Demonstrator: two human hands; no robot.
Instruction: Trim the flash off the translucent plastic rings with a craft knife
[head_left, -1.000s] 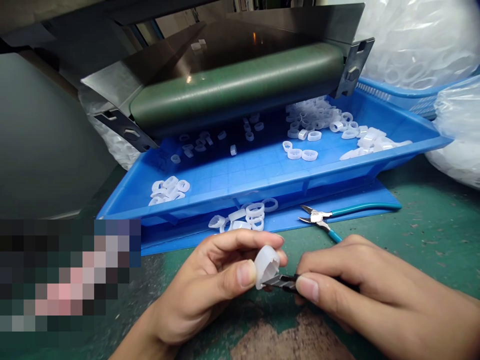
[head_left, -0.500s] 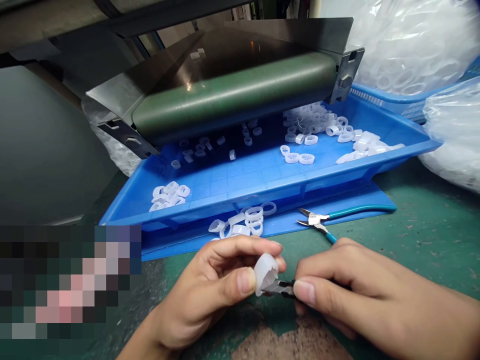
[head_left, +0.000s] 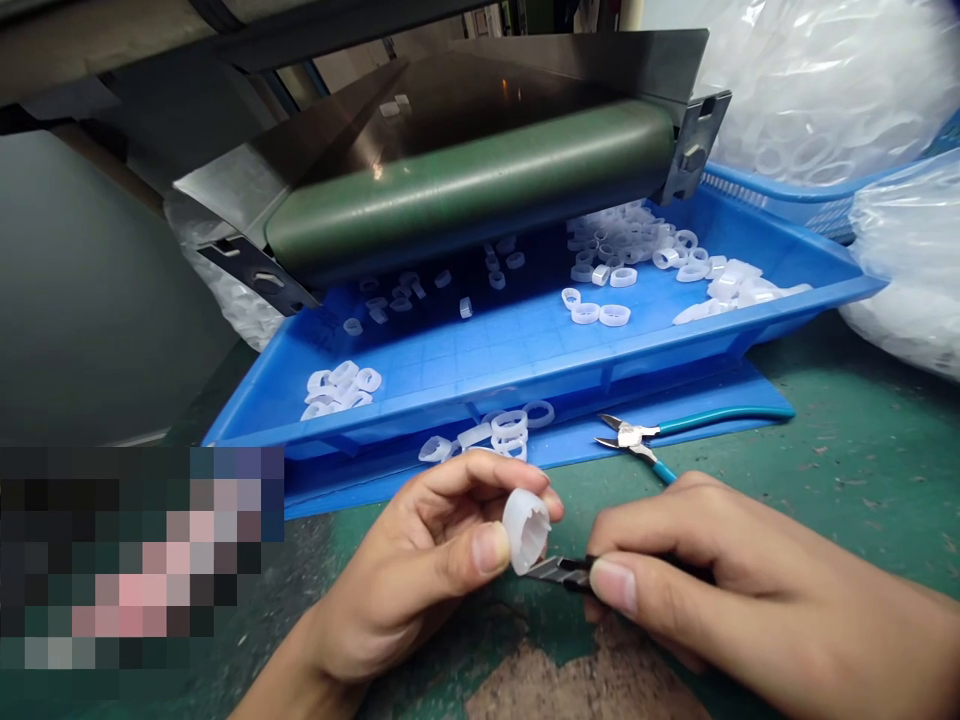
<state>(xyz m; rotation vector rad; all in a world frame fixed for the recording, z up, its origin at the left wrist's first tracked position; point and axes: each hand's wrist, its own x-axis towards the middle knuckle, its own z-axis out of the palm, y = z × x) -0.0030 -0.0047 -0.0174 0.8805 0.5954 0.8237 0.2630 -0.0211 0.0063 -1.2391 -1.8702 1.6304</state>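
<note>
My left hand (head_left: 409, 570) pinches a white plastic ring (head_left: 525, 528) between thumb and fingers, low in the middle of the view. My right hand (head_left: 720, 590) is closed on a small dark blade tool (head_left: 559, 570). The blade's tip touches the ring's lower edge. A small heap of similar white rings (head_left: 495, 438) lies just beyond my hands, on the blue lid under the tray.
A blue tray (head_left: 525, 375) with several scattered white rings sits under a green conveyor roller (head_left: 465, 190). Teal-handled cutters (head_left: 652, 435) lie on the green table to the right. Clear bags of rings (head_left: 825, 90) fill the upper right. A blurred patch covers the lower left.
The ring has turned a little in my left fingers and sits slightly higher; the blade stays at its lower edge. The view has shifted slightly.
</note>
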